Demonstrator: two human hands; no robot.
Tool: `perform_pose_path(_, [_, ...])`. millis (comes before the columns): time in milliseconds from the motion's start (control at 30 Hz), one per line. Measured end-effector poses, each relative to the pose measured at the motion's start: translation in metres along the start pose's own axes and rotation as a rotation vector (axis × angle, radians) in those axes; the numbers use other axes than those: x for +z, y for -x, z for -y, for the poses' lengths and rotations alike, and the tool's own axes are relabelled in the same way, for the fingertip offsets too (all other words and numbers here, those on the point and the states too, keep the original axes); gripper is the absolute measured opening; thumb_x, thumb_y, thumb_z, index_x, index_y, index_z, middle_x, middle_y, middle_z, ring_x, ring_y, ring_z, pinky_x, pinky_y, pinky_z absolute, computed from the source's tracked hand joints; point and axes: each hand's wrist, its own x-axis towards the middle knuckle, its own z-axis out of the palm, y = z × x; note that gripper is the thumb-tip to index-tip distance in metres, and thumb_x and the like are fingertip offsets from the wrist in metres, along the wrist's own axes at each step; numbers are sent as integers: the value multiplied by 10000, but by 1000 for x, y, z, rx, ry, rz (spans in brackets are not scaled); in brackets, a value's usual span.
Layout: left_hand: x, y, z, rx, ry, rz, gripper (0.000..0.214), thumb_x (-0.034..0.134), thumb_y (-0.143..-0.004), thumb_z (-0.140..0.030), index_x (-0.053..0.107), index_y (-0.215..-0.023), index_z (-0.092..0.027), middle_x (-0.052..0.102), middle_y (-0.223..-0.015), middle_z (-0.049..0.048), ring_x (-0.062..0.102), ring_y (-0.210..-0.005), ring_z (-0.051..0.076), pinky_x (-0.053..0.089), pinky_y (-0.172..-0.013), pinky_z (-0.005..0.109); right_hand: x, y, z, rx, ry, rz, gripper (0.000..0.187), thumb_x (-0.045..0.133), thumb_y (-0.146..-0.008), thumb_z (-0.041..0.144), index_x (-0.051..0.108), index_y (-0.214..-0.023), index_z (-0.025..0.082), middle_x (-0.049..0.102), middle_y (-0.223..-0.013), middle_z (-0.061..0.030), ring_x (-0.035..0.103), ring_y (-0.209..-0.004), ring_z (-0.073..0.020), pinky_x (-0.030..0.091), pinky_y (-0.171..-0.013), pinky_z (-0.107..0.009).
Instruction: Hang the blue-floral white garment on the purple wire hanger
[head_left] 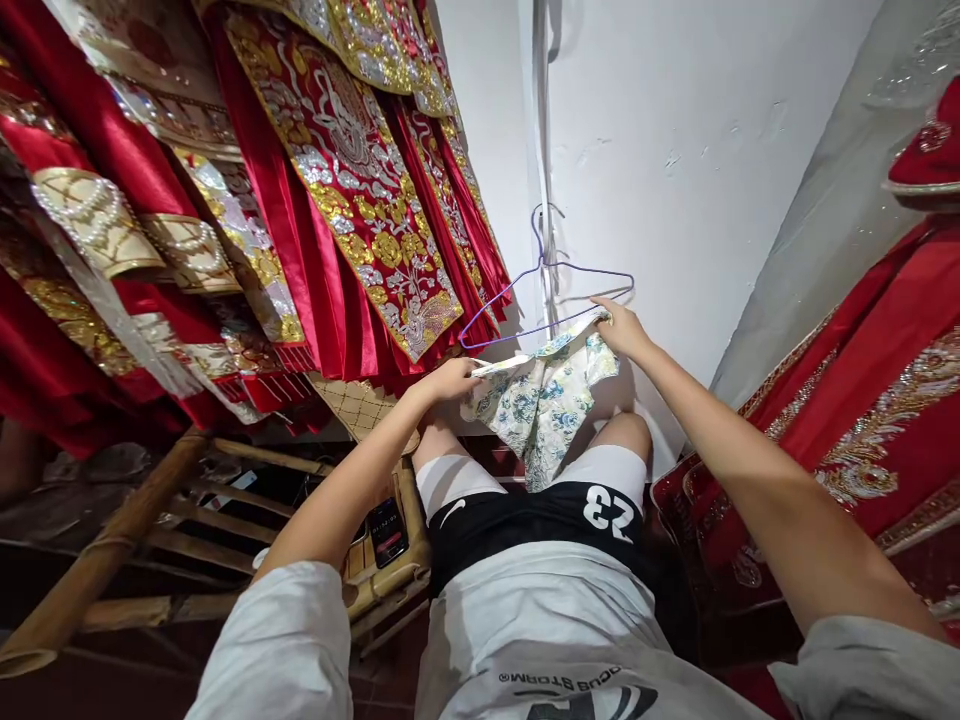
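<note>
Hanging slack between both hands, the cloth (544, 400) sits above the knees, just under a purple wire hanger (551, 300) hooked on a wall cable (540, 120). The left hand (450, 380) has its fingers closed on the cloth's left edge. The right hand (622, 330) pinches the right corner, against the hanger's bar. Risk: the hanger looks lightly hooked, so a tug from the right could unseat it. The slack cloth could also snag on the wire. Red robes (337, 180) hang close on the left.

Floral cloth (544, 405) bunched, hanging under purple hanger (510, 334).
</note>
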Motion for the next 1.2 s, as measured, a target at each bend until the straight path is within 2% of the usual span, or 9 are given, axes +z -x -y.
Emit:
perform_pose_path(167, [-10, -2, -11, 27, 25, -86, 351, 480, -875, -359, 746, -939, -140, 669, -1275, 154, 612, -1180, 283, 449, -1090, 385, -4, 10, -4, 107, 57, 112, 213, 509, -800, 240, 683, -706, 162, 684, -696, -82, 561, -650, -206, 416, -645, -293])
perform_pose_path(233, [-15, 1, -11, 42, 59, -135, 363, 457, -885, -383, 728, -930, -147, 652, -1283, 155, 608, -1183, 283, 445, -1097, 401, -7, 17, -5, 95, 25, 76, 187, 514, -758, 202, 696, -780, 164, 686, -737, -70, 542, -645, -194, 389, -629, -279])
perform_pose_path(367, [-26, 0, -2, 35, 137, -183, 316, 449, -851, -386, 670, -840, -161, 657, -1237, 140, 619, -1126, 278, 453, -1064, 397, -7, 22, 5, 30, -44, -79, 535, 514, -719, 167, 669, -1230, 203, 675, -755, -33, 516, -617, -201, 360, -616, -275])
perform_pose_path(467, [-31, -6, 11, -88, 204, -146, 278, 463, -808, -371, 641, -846, -160, 697, -1043, 113, 635, -950, 262, 488, -945, 387, 2, 16, 18, 57, -94, -61, 552, 501, -769, 201, 641, -1303, 213, 679, -772, -43, 501, -574, -199, 348, -596, -288])
perform_pose_path(567, [-30, -8, 18, -196, 252, -124, 258, 457, -822, -349, 619, -889, -161, 682, -916, 83, 608, -869, 239, 482, -887, 367, 10, 11, 24, 120, -97, 70, 341, 469, -806, 238, 721, -1031, 192, 658, -722, -50, 482, -555, -191, 332, -575, -294])
perform_pose_path(667, [-24, -6, 16, -248, 264, -262, 184, 423, -877, -317, 545, -872, -179, 648, -900, 68, 576, -886, 216, 472, -898, 344, 8, 12, 22, 99, -4, 15, 190, 488, -778, 251, 665, -739, 196, 603, -642, -42, 472, -597, -189, 314, -584, -293])
perform_pose_path(800, [-17, -10, 6, -233, 232, -499, 138, 383, -941, -272, 414, -820, -213, 600, -917, 66, 550, -900, 204, 460, -922, 342, -9, 9, 19, 81, 34, -93, 203, 543, -737, 298, 533, -558, 201, 462, -513, -8, 399, -558, -156, 267, -557, -297])
perform_pose_path(933, [-17, -31, -2, -183, 260, -555, 132, 397, -945, -199, 391, -815, -218, 598, -931, 76, 564, -910, 207, 456, -921, 340, -24, 3, 24, 92, 22, -112, 232, 567, -669, 268, 439, -484, 213, 346, -452, 15, 320, -527, -129, 234, -532, -303])
perform_pose_path(1200, [-13, -49, 9, -321, 139, -305, 171, 502, -831, -142, 468, -677, -208, 592, -737, 85, 587, -805, 254, 469, -835, 373, -30, 7, 32, 92, 29, -123, 284, 568, -685, 296, 398, -467, 232, 255, -461, 30, 282, -542, -128, 247, -533, -298])
